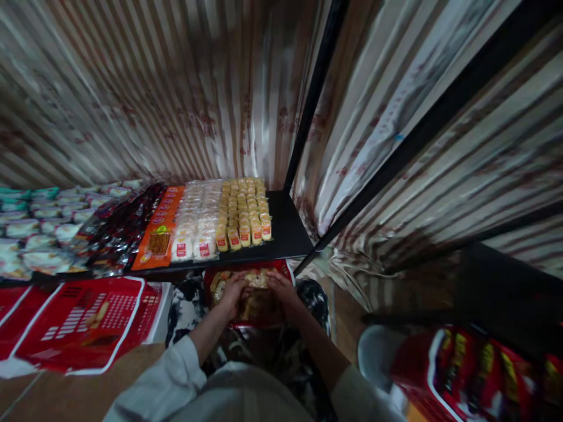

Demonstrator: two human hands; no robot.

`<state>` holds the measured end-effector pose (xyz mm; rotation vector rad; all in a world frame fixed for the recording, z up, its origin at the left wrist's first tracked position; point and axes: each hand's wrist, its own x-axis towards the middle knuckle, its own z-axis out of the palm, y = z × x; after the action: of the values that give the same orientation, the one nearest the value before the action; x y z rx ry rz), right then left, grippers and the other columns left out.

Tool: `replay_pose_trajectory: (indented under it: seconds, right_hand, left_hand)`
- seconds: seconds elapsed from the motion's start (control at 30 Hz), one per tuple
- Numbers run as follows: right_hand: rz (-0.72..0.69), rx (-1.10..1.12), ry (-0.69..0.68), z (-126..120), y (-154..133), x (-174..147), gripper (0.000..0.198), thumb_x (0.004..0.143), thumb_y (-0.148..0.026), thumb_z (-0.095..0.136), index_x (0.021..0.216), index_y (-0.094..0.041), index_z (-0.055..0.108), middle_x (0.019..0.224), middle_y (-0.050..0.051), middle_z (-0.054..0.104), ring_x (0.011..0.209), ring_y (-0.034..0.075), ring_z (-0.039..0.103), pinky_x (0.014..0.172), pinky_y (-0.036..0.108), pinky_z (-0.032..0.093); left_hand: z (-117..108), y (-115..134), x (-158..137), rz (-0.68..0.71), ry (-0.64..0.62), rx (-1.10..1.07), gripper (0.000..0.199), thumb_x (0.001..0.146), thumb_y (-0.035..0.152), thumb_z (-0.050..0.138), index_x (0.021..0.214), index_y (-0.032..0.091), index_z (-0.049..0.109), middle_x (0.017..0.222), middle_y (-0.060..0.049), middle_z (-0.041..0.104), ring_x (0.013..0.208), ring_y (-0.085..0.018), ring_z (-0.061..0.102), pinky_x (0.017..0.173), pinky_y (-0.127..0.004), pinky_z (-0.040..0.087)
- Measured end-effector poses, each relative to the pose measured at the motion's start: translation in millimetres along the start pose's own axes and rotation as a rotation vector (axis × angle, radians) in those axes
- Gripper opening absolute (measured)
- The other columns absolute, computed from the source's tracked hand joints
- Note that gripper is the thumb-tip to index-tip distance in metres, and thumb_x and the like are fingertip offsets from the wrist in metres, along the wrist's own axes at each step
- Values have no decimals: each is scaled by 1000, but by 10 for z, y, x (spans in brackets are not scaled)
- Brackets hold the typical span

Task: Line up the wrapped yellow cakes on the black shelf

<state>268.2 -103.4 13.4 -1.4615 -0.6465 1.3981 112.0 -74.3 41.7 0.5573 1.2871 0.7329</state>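
Both my hands reach down into a red basket [285,268] that holds clear packs of yellow pastry. My left hand [231,292] and my right hand [281,291] close together around one clear pastry pack [256,280] at the basket's middle. The basket sits just below the front edge of a black shelf [288,231]. On that shelf stand rows of yellow cake packs with red labels [244,212], beside white bun packs [197,220].
An orange snack pack [159,231], dark packs [121,228] and pale wrapped goods [39,225] fill the shelf's left. Empty red baskets [83,322] lie at lower left. A red bin with snack bags [475,369] sits at lower right. Striped curtain hangs behind; a black post [314,94] rises.
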Motion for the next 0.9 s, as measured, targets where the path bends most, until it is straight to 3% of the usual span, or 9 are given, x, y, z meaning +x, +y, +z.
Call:
replay_pose_trajectory:
  seconds: [0.17,0.37,0.6,0.9]
  right_hand:
    - [-25,67,46,20,-135,-135,43,53,-40,74,91,-21,67,88,5,71,82,22,66,67,31,51]
    - [-57,179,115,51,-234,-211,46,52,-38,77,93,-22,64,89,4,69,82,20,65,69,29,50]
    - [-89,242,146,11,-297,-217,46,48,-33,80,90,-21,65,84,4,69,82,21,65,68,30,51]
    - [-119,337,156,-4,-356,-233,48,52,-35,79,95,-21,64,95,6,71,94,22,66,82,34,52]
  left_hand:
    - [60,77,-127,79,-30,-58,38,68,6,57,104,16,61,82,-1,67,58,-7,60,52,-17,41]
    - [142,213,-263,193,-39,-54,37,62,10,65,99,15,64,81,-2,68,63,-8,61,54,-17,43]
    - [202,214,-338,167,-30,-25,33,62,6,67,95,14,64,85,-4,68,71,-10,63,56,-17,46]
    - [289,156,-343,151,-4,-78,27,62,1,64,84,15,60,83,-2,66,71,-11,62,63,-21,50]
